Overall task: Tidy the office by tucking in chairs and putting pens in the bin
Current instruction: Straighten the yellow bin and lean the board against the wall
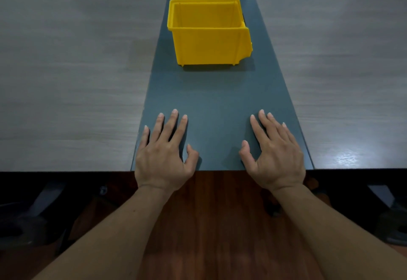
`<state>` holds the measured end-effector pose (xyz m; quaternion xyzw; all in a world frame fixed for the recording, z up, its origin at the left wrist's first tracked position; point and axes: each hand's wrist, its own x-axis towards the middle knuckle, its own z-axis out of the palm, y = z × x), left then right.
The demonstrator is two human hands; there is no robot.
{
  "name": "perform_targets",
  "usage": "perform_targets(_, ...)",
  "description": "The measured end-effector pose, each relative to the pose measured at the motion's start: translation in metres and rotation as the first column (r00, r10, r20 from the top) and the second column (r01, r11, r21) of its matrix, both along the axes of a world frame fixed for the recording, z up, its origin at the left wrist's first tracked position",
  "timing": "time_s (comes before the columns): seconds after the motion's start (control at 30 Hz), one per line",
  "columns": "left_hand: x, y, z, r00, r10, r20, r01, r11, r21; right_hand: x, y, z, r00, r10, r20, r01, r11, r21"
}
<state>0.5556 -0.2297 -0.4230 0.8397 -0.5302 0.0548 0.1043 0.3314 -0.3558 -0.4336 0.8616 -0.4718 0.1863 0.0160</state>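
Head view, 1 camera, looking forward and down.

Item 1: the bench [66,81]. Its surface is grey wood-grain on both sides, with 1 dark blue-grey strip [215,94] running down the middle, away from the viewer. A patch of glare sits on the grey surface near the right front edge.

Item 2: the yellow bin [207,46]. It stands upright on the dark strip, well beyond both hands and a little right of the strip's centre line. The top is open. A stepped, cut-away side faces right. The inner walls are visible; the bin's floor is hidden behind its near wall, so its contents cannot be told.

Item 3: the left hand [164,160]. It lies palm down on the near left part of the strip, at the bench edge. Its fingers [174,123] are straight and spread, the thumb turned inward. It is released and grasps nothing.

Item 4: the right hand [275,158]. It lies palm down on the near right part of the strip, fingers straight and slightly fanned. It is likewise released and holds nothing. The 2 hands are apart, with bare strip between them, and both bare forearms reach in from the lower frame.

Item 5: below the bench edge, a reddish-brown wood floor [209,224] shows between the arms. Dark shapes [33,220] sit in shadow at the lower left and lower right; they are too dim to identify.
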Motion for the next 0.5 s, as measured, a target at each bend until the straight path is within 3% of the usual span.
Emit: perform_targets(0.5,0.0021,0.0004,0.0000,1.000,-0.014,-0.011,0.015,1.000,0.016,0.0017,0.0007,0.0033,1.000,-0.009,-0.017,0.010,0.999,0.034)
